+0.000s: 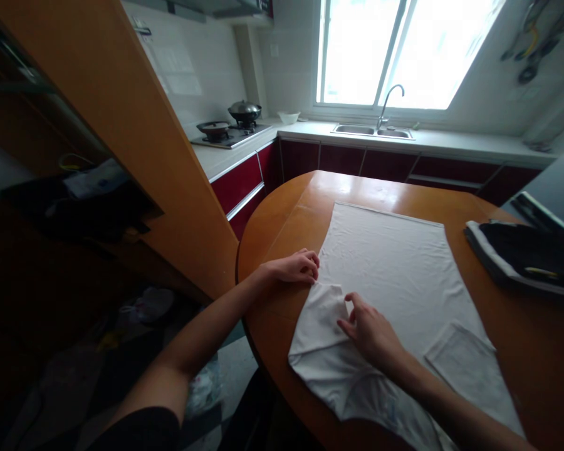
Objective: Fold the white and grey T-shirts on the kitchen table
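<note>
A white T-shirt [395, 263] lies spread on the wooden table, its hem towards the window and its neckline towards me. Both sleeves are folded inward over the body. At the shirt's left edge, by the corner of the folded left sleeve [317, 319], my left hand [297, 266] has its fingers curled in and closed on the fabric. My right hand [371, 329] is over the inner end of that sleeve, thumb and forefinger apart, with nothing visible between them. My right forearm crosses the lower part of the shirt and hides some of it.
The round-ended table [282, 219] fills the middle. Dark folded fabric with a light edge [521, 257] lies on its right side. An orange wooden panel [169, 163] stands close on the left. Behind are a stove with pans [235, 128] and a sink [373, 130].
</note>
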`<act>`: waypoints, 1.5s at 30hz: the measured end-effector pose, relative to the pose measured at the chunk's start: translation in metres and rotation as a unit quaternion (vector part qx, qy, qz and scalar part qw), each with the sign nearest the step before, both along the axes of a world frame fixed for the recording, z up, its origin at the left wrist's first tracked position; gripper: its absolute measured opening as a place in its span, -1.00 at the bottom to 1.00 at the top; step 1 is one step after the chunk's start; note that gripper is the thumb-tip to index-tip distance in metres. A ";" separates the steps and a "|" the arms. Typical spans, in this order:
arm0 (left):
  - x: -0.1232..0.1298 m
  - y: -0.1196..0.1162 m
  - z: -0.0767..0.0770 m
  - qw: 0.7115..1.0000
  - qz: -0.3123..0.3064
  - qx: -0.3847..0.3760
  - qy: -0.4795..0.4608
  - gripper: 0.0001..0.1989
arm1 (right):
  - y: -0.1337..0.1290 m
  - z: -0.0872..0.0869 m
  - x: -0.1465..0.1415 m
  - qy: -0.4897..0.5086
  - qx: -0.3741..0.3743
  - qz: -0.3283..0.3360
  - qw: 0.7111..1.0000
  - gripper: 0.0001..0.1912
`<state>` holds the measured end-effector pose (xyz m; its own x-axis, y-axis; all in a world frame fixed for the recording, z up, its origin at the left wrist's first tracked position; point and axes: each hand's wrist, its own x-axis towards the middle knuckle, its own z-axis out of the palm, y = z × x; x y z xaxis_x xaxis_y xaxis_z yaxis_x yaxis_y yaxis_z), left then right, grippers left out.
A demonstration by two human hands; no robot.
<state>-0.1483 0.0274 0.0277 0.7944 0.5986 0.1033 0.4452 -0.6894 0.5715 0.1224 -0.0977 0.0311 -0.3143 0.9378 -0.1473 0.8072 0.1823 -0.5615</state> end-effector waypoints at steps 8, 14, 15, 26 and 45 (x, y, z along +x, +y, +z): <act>0.001 0.002 0.003 1.000 -0.001 -0.014 0.004 -0.87 | -0.003 0.018 -0.005 0.095 -0.011 -0.012 0.995 -0.60; 0.007 -0.002 0.011 0.999 0.019 -0.021 0.035 -0.85 | -0.004 0.017 0.000 0.160 -0.008 -0.018 0.987 -0.49; 0.008 -0.003 0.010 0.999 0.027 -0.012 0.039 -0.84 | -0.005 0.013 0.001 0.150 0.001 -0.017 0.989 -0.48; 0.029 -0.059 0.017 0.975 0.185 0.118 -0.023 -0.82 | -0.012 0.009 -0.002 -0.036 0.175 0.040 0.983 -0.65; 0.043 -0.127 -0.006 0.980 0.110 0.095 0.138 -0.40 | 0.078 0.018 0.012 0.029 0.001 0.026 0.999 -0.89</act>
<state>-0.1051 -0.0999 0.0219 0.6612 0.7496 0.0291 0.7146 -0.6412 0.2798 0.1340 -0.0201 0.0487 -0.3710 0.9200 -0.1266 0.7631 0.2243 -0.6060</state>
